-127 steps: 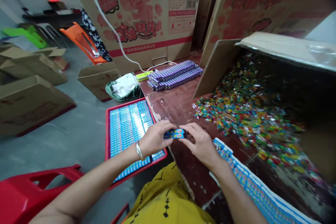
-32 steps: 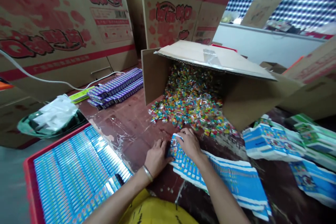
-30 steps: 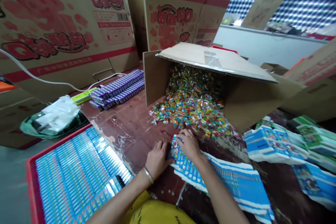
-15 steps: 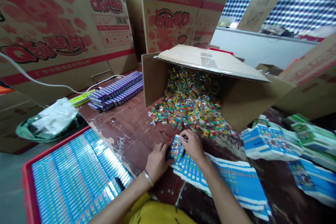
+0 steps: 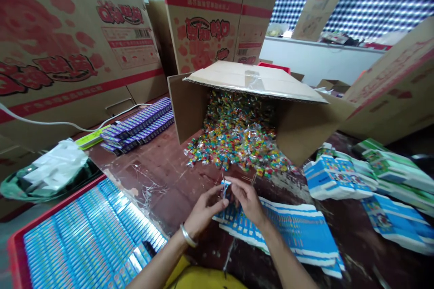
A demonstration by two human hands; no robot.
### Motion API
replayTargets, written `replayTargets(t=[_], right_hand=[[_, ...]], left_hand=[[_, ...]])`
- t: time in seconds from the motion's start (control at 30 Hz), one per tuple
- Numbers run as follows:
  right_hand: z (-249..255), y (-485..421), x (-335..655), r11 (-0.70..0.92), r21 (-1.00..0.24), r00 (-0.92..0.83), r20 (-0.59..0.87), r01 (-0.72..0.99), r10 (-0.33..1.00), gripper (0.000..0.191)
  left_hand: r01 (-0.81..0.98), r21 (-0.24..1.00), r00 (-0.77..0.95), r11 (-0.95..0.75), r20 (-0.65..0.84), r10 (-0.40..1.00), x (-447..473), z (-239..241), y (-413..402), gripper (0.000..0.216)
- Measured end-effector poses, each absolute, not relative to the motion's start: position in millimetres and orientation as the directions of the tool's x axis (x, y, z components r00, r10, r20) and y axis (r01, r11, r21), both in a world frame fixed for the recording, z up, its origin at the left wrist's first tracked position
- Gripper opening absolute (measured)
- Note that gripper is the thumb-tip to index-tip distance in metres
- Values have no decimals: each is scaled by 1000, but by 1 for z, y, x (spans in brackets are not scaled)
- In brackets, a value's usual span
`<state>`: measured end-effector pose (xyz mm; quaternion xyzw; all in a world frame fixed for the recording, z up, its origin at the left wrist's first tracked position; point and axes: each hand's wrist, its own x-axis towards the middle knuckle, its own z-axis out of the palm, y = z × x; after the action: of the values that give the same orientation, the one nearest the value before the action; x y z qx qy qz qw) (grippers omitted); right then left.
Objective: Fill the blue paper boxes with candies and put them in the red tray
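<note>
Both hands meet in the middle here, low over the tabletop (image 5: 144,167), and between them stands a small blue-and-white carton (image 5: 225,184), upright, its white end on top. The left hand (image 5: 202,211) comes in from the left, forearm angled forward, a silver bangle (image 5: 187,237) round the wrist; its fingers and thumb are drawn close together in a pinch on the carton's near and left side, thumb pointing across to the right. Over on the other side, the right hand (image 5: 247,198) leans in, back of the hand up, knuckles bent, index finger reaching to the carton's top; whether that hand really grips or only touches, I can't tell, as its own fingers hide the contact. The carton sits right at the near-left end of a fanned row of flat blue cartons (image 5: 298,230), which runs away to the right beneath the right forearm. Just beyond the hands, wrapped candies (image 5: 237,140) spill from a cardboard box (image 5: 251,76) lying on its side, and down on the left, a red tray (image 5: 15,253) holds tight rows of blue packs (image 5: 91,230).
</note>
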<state>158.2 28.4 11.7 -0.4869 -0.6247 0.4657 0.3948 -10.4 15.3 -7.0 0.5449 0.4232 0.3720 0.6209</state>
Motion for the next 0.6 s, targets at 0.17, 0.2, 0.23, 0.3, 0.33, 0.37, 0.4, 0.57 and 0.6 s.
replayTargets(t=[0.17,0.2,0.23,0.3,0.33,0.37,0.4,0.57,0.6], right_hand=[[21,9,166,83,-982,-326,22,172,945,33],[23,8,169,45,-985,-348,-17,168,937,29],[24,8,173,-5,-986,-383,-69,165,921,25],[27,9,181,-120,-977,-485,-191,175,853,21],[28,9,185,-170,-967,-539,-249,192,805,20],[28,10,188,-209,-954,-589,-297,214,752,21],[28,10,190,-234,-943,-623,-331,235,709,21],[21,7,180,-120,-983,-258,-152,137,954,26],[19,6,175,-64,-990,-154,-84,126,985,28]], left_hand=[[-234,907,591,349,-153,792,-18,7,13,49],[-224,905,628,363,-150,764,-19,8,11,49],[-200,910,664,362,-146,734,-21,9,10,50],[-129,938,722,323,-134,678,-24,11,8,51],[-89,953,743,291,-132,656,-25,11,7,50],[-51,966,755,254,-129,643,-25,11,6,47],[-22,976,757,219,-127,641,-26,11,5,43],[-77,970,607,231,-138,783,-20,6,3,37],[-116,963,547,245,-143,825,-17,4,3,35]])
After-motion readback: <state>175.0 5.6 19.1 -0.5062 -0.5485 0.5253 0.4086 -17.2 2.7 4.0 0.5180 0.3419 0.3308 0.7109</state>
